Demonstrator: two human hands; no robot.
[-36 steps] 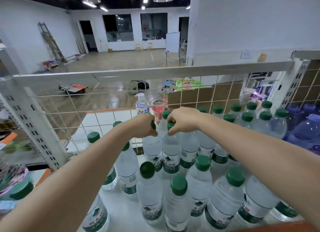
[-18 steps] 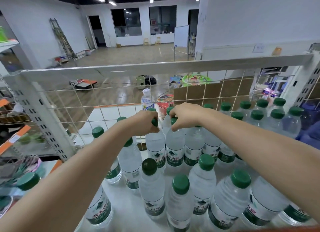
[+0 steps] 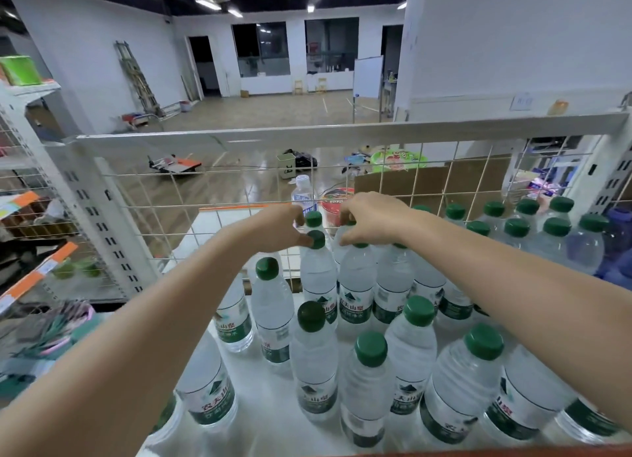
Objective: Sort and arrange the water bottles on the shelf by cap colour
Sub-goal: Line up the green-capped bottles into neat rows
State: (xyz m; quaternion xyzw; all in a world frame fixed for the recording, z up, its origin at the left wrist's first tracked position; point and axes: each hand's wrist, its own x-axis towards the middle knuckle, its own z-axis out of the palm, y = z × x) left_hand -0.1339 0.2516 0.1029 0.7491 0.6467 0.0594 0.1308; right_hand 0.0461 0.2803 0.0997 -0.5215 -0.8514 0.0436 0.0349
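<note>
Several clear water bottles with green caps stand on the white shelf (image 3: 270, 412). At the back row, my left hand (image 3: 278, 229) pinches the dark green cap of one bottle (image 3: 318, 272) with its fingertips. Just to the right, my right hand (image 3: 372, 220) curls over the top of the neighbouring bottle (image 3: 355, 279), hiding its cap. Another green cap (image 3: 314, 218) shows between the two hands. More green-capped bottles (image 3: 516, 227) fill the back right. Bottles with purple-blue caps (image 3: 619, 217) stand at the far right edge.
A white wire mesh panel (image 3: 205, 200) and top rail (image 3: 342, 131) close the back of the shelf. Perforated uprights (image 3: 102, 217) stand at both ends. A neighbouring shelf with orange price strips (image 3: 37, 272) is on the left. Beyond the mesh lies an open room floor.
Both hands stay on the tops of the two back-row bottles. The left hand's fingers have loosened so the cap shows more. The view has shifted slightly left and up.
</note>
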